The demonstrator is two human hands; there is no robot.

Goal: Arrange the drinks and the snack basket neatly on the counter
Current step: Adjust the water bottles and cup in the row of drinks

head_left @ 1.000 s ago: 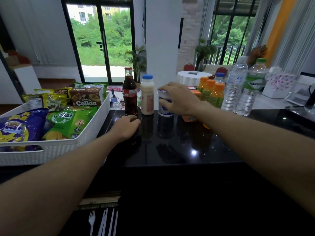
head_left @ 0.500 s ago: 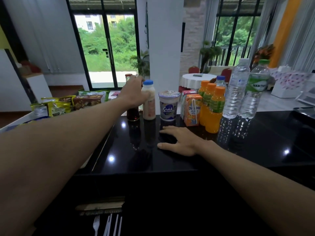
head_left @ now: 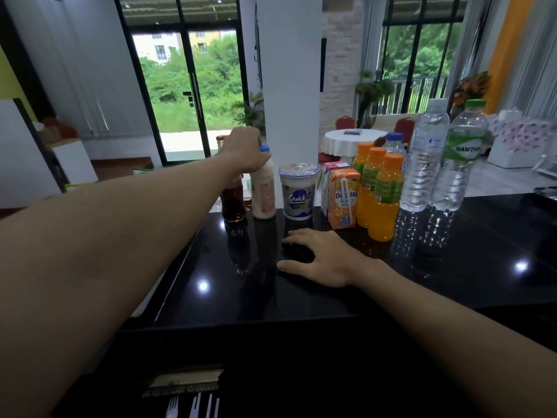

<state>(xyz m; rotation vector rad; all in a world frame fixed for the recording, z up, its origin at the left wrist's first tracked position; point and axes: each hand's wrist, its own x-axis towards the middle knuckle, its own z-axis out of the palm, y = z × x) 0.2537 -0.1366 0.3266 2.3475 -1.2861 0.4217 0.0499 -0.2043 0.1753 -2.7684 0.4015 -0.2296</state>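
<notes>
My left hand [head_left: 245, 152] grips the neck of the dark cola bottle [head_left: 232, 203] at the left end of a row of drinks on the black counter [head_left: 301, 300]. To its right stand a white milk bottle with a blue cap [head_left: 264, 191], a Quick cup [head_left: 298, 191], an orange juice carton [head_left: 343, 200], three orange juice bottles [head_left: 382, 200] and two clear water bottles [head_left: 440, 164]. In front of the cup, my right hand [head_left: 319, 257] rests flat on the counter, holding nothing. My left arm hides the snack basket.
A pink carton [head_left: 330, 168] stands behind the orange one, and a small blue-capped bottle [head_left: 394, 143] behind the juice bottles. White plastic forks [head_left: 193, 408] lie below the counter's front edge. The counter's glossy top stretches right of the drinks.
My left hand rose from the counter to the cola bottle's neck. My right hand let go of the Quick cup and came down flat on the counter. The view shifted right and the basket left view.
</notes>
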